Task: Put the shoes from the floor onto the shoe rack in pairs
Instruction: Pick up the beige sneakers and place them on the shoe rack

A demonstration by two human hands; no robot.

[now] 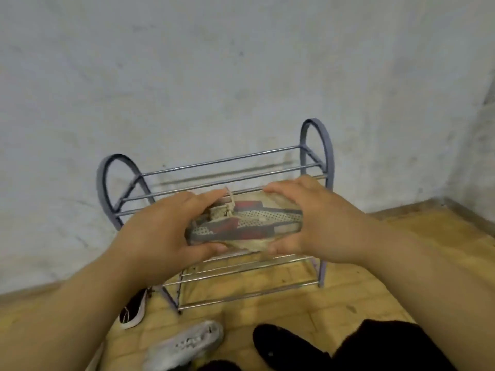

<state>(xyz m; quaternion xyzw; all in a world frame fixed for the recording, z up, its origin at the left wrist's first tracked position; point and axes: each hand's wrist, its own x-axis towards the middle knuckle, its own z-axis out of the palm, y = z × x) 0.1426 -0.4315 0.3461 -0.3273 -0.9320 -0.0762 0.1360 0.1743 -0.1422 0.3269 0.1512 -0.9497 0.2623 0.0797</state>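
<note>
A pale, scuffed wall (pixel 187 76) stands behind the shoe rack (pixel 214 163), and a yellowish tiled floor (pixel 375 277) lies under and in front of it. The rack is a purple metal frame with arched ends and two tiers of thin rails, and no shoes rest on either tier. In front of the rack's top tier, a patterned sneaker (pixel 246 223) in red, grey and dotted white is held lengthwise along the front rail; whether it touches the rail cannot be told. The left hand (pixel 158 231) grips one end of it, fingers over the top and thumb beneath, and the right hand (pixel 321 218) grips the other end the same way. On the floor before the rack lie a black shoe (pixel 284 346), a white sneaker (pixel 187 344) just left of it, and, by the rack's left foot, a black shoe with a white sole (pixel 134 309).
</note>
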